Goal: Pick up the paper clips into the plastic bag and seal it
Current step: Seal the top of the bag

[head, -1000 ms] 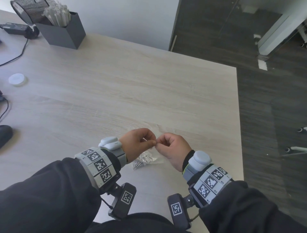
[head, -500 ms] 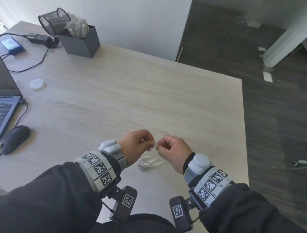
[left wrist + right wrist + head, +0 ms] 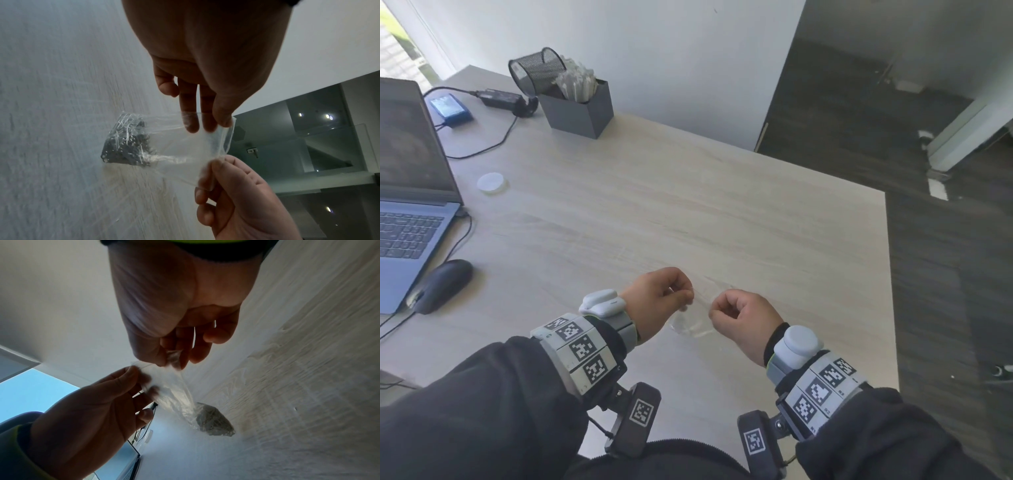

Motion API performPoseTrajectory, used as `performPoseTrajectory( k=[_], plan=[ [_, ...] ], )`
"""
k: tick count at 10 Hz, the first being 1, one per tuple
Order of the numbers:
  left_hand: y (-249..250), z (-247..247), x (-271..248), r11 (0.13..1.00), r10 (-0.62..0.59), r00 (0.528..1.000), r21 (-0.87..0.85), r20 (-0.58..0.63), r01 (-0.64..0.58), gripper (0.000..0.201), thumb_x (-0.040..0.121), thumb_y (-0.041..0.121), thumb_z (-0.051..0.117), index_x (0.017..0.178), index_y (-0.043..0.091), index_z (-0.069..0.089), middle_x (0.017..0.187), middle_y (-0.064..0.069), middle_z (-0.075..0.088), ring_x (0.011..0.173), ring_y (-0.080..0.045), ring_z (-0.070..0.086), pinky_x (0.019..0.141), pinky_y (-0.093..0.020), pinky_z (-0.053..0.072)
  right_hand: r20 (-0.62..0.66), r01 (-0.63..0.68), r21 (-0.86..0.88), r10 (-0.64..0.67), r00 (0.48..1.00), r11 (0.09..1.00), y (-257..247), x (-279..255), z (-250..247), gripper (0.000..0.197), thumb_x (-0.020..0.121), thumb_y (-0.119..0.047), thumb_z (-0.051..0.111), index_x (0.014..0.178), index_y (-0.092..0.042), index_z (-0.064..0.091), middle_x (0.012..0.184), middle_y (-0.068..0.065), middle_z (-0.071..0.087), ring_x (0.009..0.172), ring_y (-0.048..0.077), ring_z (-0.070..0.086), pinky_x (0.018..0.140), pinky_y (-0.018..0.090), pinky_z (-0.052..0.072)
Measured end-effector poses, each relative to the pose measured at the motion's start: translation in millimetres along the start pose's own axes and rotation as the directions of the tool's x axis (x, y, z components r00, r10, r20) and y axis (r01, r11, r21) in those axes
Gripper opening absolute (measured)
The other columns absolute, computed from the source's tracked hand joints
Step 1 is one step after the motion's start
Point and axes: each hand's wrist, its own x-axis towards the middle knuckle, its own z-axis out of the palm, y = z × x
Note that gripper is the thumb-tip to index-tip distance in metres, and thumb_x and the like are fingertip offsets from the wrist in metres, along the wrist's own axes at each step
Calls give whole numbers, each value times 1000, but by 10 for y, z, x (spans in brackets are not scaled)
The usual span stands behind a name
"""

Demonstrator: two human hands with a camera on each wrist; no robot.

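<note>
Bright even daylight in the head view, wide-angle bending at edges, wrist views dimmer and bluish, palms backlit and shadowed, motion blur streaking the tabletop beyond the fingers

My right hand (image 3: 180,308) pinches one top corner of the plastic bag (image 3: 174,389); my left hand (image 3: 98,415) pinches the other; the paper clips (image 3: 214,422) (a dark clump) sag at its bottom against the table (image 3: 308,369).
</note>
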Motion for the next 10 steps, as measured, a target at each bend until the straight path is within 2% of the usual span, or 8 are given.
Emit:
performPoseTrajectory(
  k=[2, 3, 4, 5, 7, 8, 9, 10],
  plan=[
    [-65, -134, -81, 1000, 7, 1000, -10, 4, -7, 22, 97, 9, 65, 80, 23, 63, 77, 3, 72, 62, 7, 61, 59, -10, 40, -13, 20, -89, -21, 1000, 996, -92, -7, 80, 6, 80, -31, 61, 75, -29, 63, 62, -15, 59, 56, 5, 50, 61, 29, 47],
    [-145, -244, -89, 1000, 1, 1000, -16, -13, -1, 23, 97, 11, 66, 80, 26, 64, 77, 1, 75, 67, -1, 66, 64, -15, 44, -6, 26, -127, -27, 1000, 992, -149, -18, 170, 5, 81, -31, 60, 77, -30, 62, 63, -17, 59, 55, 4, 49, 62, 29, 48],
    [-232, -385, -89, 999, -1, 1000, -35, -8, 1, 22, 97, 12, 66, 80, 26, 64, 81, -2, 76, 70, -3, 67, 64, -13, 44, -3, 14, -165, -15, 1000, 986, -209, -40, 283, 7, 83, -34, 58, 77, -29, 60, 63, -15, 59, 55, 5, 49, 62, 31, 48],
    [-311, -515, -124, 999, 11, 1000, -32, 8, -10, 19, 98, 11, 65, 82, 22, 64, 82, -2, 76, 63, 6, 62, 60, -8, 41, -13, 21, -268, -25, 1000, 963, -291, -25, 394, 11, 87, -37, 55, 77, -31, 56, 65, -10, 58, 59, 9, 50, 66, 36, 49],
    [-443, -970, -185, 999, 43, 998, -20, 51, -42, 19, 98, 14, 65, 82, 24, 65, 78, 4, 75, 62, 7, 62, 57, -10, 39, -70, -22, -406, -7, 997, 914, -678, -87, 724, 26, 95, -42, 48, 75, -27, 45, 61, -8, 46, 61, 14, 45, 65, 37, 45],
    [-464, -1170, -227, 999, 43, 994, -30, 101, -40, 15, 98, 14, 64, 84, 20, 65, 80, 3, 76, 69, 1, 71, 63, -17, 45, -64, -30, -406, 4, 998, 914, -809, -125, 838, 28, 96, -42, 46, 73, -27, 42, 61, -8, 45, 61, 15, 43, 66, 39, 45],
    [-511, -1405, -254, 996, 39, 989, -79, 144, -28, 13, 97, 13, 67, 84, 16, 67, 83, 0, 78, 75, -10, 78, 69, -23, 48, -68, -17, -349, -8, 998, 937, -982, -181, 953, 27, 95, -41, 50, 71, -30, 43, 59, -8, 45, 58, 11, 40, 63, 37, 43],
    [-486, -1565, -215, 999, 44, 988, -3, 148, -44, 10, 94, 20, 70, 85, 25, 72, 84, 6, 79, 79, -10, 76, 68, -23, 49, -112, -62, -320, 27, 993, 946, -1130, -153, 973, 21, 91, -44, 51, 74, -31, 51, 62, -11, 51, 58, 9, 44, 66, 37, 47]
  ],
)
